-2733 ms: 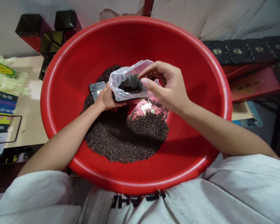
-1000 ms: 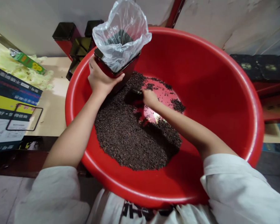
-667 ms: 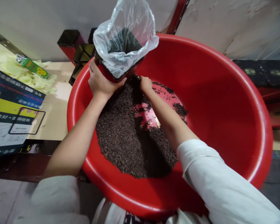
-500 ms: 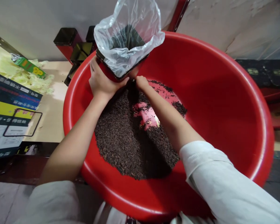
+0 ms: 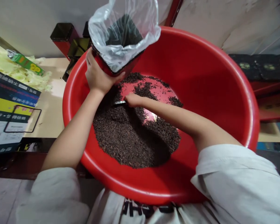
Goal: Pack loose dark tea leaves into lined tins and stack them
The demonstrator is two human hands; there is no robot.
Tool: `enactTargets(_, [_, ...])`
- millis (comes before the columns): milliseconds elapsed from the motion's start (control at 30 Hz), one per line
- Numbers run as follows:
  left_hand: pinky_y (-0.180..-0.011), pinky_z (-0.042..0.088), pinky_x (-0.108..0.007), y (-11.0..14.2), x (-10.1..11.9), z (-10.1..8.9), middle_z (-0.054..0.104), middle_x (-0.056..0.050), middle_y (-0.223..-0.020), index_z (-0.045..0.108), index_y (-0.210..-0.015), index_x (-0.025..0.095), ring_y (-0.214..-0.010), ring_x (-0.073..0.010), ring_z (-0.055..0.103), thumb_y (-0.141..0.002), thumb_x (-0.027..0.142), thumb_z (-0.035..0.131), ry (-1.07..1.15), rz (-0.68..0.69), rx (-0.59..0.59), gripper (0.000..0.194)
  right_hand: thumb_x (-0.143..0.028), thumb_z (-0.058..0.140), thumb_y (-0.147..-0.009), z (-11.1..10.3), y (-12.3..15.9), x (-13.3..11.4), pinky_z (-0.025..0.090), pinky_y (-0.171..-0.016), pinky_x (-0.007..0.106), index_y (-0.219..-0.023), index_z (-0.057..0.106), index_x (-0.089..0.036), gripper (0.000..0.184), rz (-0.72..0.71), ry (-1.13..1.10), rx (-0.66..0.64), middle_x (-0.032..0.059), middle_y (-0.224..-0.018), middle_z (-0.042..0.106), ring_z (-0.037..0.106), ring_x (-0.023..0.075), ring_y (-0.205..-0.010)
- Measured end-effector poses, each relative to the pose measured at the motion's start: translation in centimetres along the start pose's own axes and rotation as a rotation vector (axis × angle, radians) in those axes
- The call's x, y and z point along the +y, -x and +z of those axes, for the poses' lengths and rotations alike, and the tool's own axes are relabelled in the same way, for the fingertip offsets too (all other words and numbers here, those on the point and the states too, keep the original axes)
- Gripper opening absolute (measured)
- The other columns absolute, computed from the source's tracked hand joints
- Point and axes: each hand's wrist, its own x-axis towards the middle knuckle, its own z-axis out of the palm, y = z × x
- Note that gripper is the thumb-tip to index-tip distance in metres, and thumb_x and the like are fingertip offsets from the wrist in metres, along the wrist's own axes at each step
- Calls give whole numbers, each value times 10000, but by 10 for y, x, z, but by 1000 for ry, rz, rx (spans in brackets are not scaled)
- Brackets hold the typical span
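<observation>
A big red basin (image 5: 224,71) rests against my lap, with a heap of dark loose tea leaves (image 5: 130,140) in its bottom. My left hand (image 5: 96,76) is closed round a red box (image 5: 107,67) held above the basin's far left rim. A clear plastic bag (image 5: 121,34) lines the box and holds dark leaves. My right hand (image 5: 133,100) is low in the basin on the leaves, its fingers closed on a thin flat dark piece (image 5: 119,102) whose edge pokes into the heap; most of that piece is hidden.
Red and black boxes (image 5: 64,32) stand behind the basin at the left. Printed cartons (image 5: 11,96), pale shredded filling (image 5: 39,82) and a small green pack (image 5: 26,62) lie on the left surface. Dark flat boxes (image 5: 256,67) are stacked at the right.
The left hand has lifted the lined box from the basin floor to the far rim. The right hand came up under the box, then dropped back onto the leaves with the flat piece.
</observation>
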Motion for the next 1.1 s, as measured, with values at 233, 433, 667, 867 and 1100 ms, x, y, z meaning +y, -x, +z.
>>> enactTargets(233, [-1100, 271, -585, 3, 3, 5, 375, -102, -1414, 275, -1311, 235, -1355, -412, 271, -376, 755, 715, 0, -42, -49, 1157, 26, 563, -706, -7, 76, -14, 488, -703, 252, -838, 717, -154, 271, -99, 17, -271, 94, -869, 730, 667, 158, -763])
enactTargets(433, [-1078, 329, -560, 7, 6, 11, 423, -88, -1375, 345, -1205, 262, -1317, -372, 326, -333, 689, 782, 24, 12, -60, 1064, -51, 459, -793, -25, 115, 2, 455, -883, 347, -1080, 653, -168, 366, -23, 42, -214, 104, -1120, 669, 623, 225, -1024])
enactTargets(667, [-1047, 373, -515, 14, 3, 19, 388, -146, -1400, 261, -1329, 127, -1300, -353, 372, -436, 770, 673, -108, 50, -127, 1175, -249, 537, -851, -32, 123, 71, 469, -809, 367, -1296, 442, -64, 491, 794, 101, -144, 209, -1126, 627, 606, 307, -1017])
enactTargets(867, [-979, 451, -460, 22, 2, 29, 393, -177, -1399, 254, -1341, 116, -1263, -349, 444, -544, 691, 680, -239, 133, -205, 1071, -310, 524, -869, -2, 118, 45, 265, -1117, 494, -1364, 392, 3, 600, 618, 44, 68, 262, -1460, 314, 302, 360, -1366])
enactTargets(1100, [-958, 497, -451, 31, -9, 46, 418, -181, -1383, 278, -1337, 172, -1179, -373, 533, -494, 481, 818, -225, 218, -333, 1047, -667, 728, -573, 45, 104, -28, 140, -1180, 506, -1457, 276, -39, 1175, 364, -426, -242, 239, -1532, 196, 141, 367, -1441])
